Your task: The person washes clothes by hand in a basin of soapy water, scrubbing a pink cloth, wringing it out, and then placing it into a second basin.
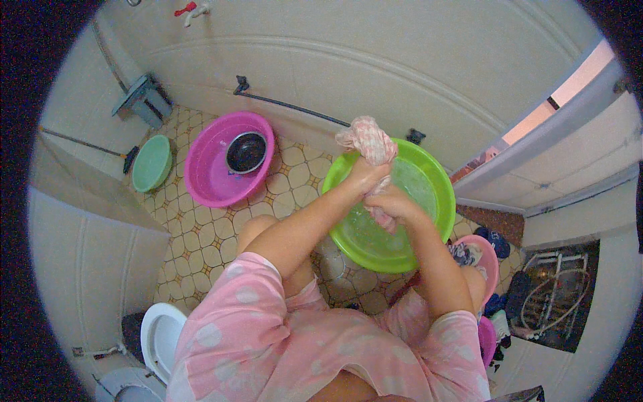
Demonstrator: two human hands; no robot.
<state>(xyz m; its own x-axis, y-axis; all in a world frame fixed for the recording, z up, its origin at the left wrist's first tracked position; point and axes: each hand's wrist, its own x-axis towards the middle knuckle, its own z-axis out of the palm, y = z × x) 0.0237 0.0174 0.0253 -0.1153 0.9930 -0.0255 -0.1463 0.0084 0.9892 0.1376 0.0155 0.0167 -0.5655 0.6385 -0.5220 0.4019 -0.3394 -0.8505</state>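
Observation:
Both hands grip a twisted pink-and-white checked cloth above a lime-green plastic basin. My left hand is closed around the cloth's middle, with a bunched wad of it standing out beyond the fist. Closer to my body, my right hand holds the narrower lower part, and a short end hangs below it. Cloudy, bubbly water fills part of the basin, which stands on the tiled floor. My forearms hide some of its rim.
A magenta basin holds a dark round bowl. Beside it are a mint-green basin and a grey-blue plastic stool. A pink basin with clothes stands at right. The toilet seat is lower left; a wall tap is above.

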